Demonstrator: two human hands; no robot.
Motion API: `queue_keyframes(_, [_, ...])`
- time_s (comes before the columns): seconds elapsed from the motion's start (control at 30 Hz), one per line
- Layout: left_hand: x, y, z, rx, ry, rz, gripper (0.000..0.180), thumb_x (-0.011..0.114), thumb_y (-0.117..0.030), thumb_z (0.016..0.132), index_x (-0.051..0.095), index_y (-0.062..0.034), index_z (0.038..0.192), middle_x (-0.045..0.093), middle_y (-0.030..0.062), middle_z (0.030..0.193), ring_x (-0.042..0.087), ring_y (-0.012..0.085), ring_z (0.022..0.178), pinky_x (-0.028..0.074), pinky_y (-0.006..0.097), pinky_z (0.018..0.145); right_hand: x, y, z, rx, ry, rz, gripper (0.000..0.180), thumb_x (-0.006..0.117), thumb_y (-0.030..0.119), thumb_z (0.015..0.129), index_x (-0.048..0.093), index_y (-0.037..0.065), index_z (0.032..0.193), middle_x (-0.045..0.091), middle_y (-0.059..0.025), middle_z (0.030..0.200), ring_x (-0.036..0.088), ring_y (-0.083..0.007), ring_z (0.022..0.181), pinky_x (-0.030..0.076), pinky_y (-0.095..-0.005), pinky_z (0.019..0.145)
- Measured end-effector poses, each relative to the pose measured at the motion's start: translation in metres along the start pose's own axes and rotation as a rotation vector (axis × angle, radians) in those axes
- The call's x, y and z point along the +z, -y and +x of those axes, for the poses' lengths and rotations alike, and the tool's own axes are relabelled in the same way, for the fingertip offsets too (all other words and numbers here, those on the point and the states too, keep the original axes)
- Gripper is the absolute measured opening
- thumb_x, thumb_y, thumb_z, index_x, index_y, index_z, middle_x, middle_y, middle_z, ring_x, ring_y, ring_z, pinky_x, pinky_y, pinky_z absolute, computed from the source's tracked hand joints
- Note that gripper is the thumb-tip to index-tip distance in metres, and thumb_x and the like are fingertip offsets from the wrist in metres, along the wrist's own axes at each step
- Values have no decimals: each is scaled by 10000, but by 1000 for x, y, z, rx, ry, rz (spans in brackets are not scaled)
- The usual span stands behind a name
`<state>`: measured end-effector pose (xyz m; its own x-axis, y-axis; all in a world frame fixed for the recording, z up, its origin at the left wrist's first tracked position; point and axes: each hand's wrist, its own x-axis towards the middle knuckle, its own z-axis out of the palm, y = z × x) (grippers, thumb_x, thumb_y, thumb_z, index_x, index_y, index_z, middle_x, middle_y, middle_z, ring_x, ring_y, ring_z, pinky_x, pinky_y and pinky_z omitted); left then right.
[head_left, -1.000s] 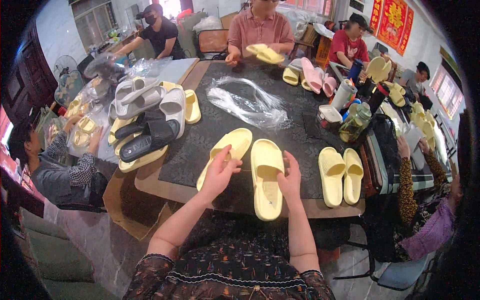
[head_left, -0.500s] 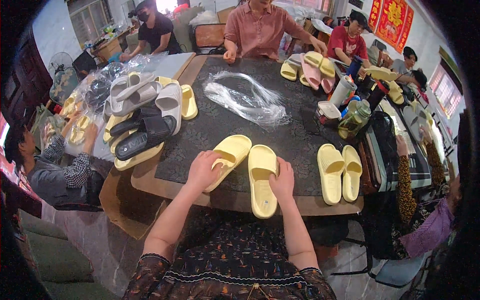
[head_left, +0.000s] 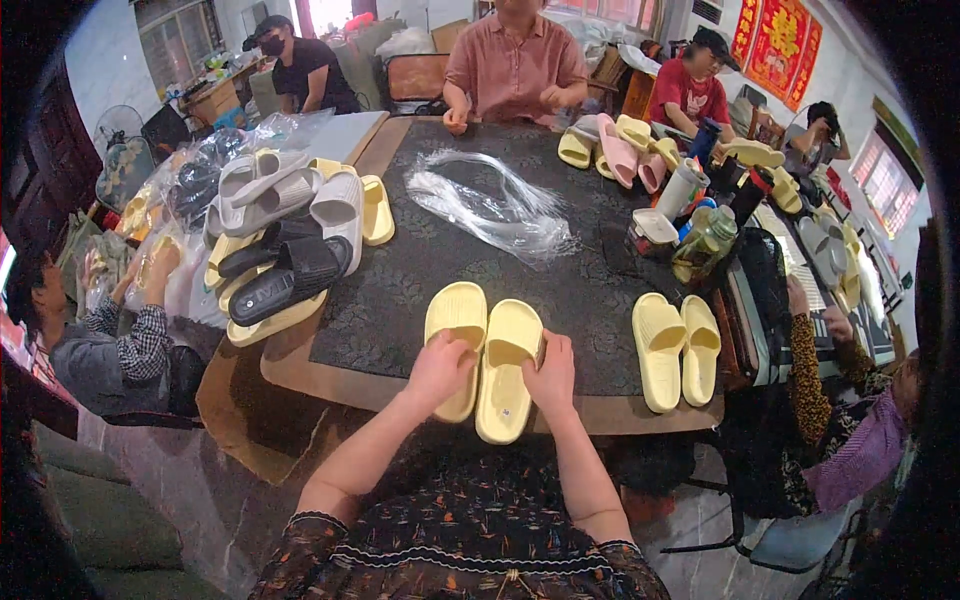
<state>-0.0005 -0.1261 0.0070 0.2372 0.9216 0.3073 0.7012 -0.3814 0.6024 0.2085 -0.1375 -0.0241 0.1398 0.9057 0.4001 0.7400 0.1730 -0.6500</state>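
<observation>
A large round table (head_left: 400,300) with a dark patterned top carries the work, with several other people seated around its far and side edges. At its left lies a heap of grey, black and yellow slippers (head_left: 285,235); a crumpled clear plastic bag (head_left: 495,210) lies near the middle; bottles and cups (head_left: 700,225) crowd the right. A finished-looking pair of yellow slippers (head_left: 677,348) lies side by side at the right near edge, apart from the hands. At the near edge, two pale yellow slippers (head_left: 485,350) lie parallel and touching, heels overhanging toward the person. The left hand (head_left: 438,368) rests on the heel of the left slipper, fingers curled loosely over it; the right hand (head_left: 552,372) presses against the outer side of the right slipper, fingers together. Judged from this layout, the pairing appears nearly complete, the two being aligned, while bagging has not begun, since the plastic lies untouched well beyond them. The fingertips of both hands are hidden under or behind the slippers, and the fisheye rim darkens and bends the outer scene.
</observation>
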Motion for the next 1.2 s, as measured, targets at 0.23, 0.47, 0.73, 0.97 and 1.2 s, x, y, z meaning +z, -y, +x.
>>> queue_keyframes(0.23, [-12,-2,-10,84,121,-60,108,642,-145,777,661,-58,839,588,123,873,595,320,867,484,426,784,-1,-2,2,41,39,39,542,666,120,684,501,32,1193,511,-138,1099,520,-321,1027,458,-415,858])
queue_keyframes(0.47, [-25,-11,-7,283,8,-280,101,651,-129,795,647,-38,838,630,113,887,627,271,745,512,359,661,-11,12,3,-4,-44,228,538,697,158,681,524,53,1180,523,-110,1125,530,-273,957,463,-366,814])
queue_keyframes(0.73, [-20,-8,77,-96,37,-867,168,586,-192,908,619,-28,912,596,-17,735,529,48,674,428,219,600,-13,59,58,-335,-47,412,375,673,106,727,583,49,1086,597,-91,1009,545,-219,951,456,-333,769])
queue_keyframes(0.97, [28,16,95,-144,35,-1198,152,544,-146,939,569,-46,1052,590,-18,852,534,49,744,441,205,646,37,42,84,-3,62,611,273,711,135,809,631,11,1039,671,-65,888,620,-114,726,503,-258,674])
queue_keyframes(1.2, [36,16,88,-217,-192,-1162,92,573,-86,913,588,-48,995,606,-16,834,546,46,706,437,191,608,37,43,79,42,77,622,220,711,137,799,668,28,986,684,-46,803,606,-73,675,493,-243,619])
